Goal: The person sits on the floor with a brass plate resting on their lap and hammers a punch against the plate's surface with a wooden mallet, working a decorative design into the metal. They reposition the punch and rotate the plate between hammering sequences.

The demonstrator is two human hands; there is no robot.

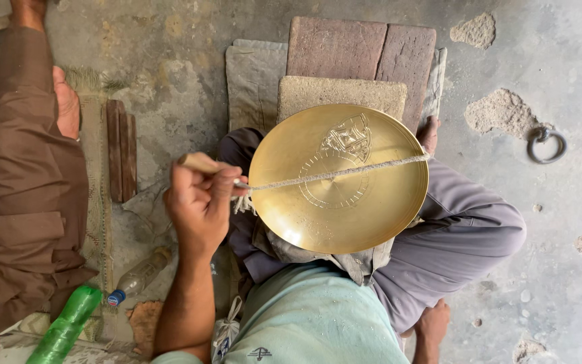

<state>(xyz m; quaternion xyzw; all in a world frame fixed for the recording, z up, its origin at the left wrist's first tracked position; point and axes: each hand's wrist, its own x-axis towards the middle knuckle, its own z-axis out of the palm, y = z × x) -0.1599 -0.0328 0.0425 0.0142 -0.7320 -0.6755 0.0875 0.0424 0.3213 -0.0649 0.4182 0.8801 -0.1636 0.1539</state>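
A round brass plate (338,178) with an engraved pattern rests on my lap, over my grey trousers. A taut pale cord (345,172) runs across its middle from the left rim to a bare foot (430,133) at the right rim. My left hand (200,202) is closed round a wooden-handled tool (200,163), whose tip meets the plate's left rim by the cord's frayed end. My right hand (434,320) lies low beside my right thigh, its fingers hidden.
Reddish bricks (362,47) and a stone slab (341,91) lie on a cloth beyond the plate. Another person in brown clothes (21,182) sits at the left. Wooden strips (121,148), a green bottle (65,330), a clear bottle (139,273) and a metal ring (545,145) lie on the concrete floor.
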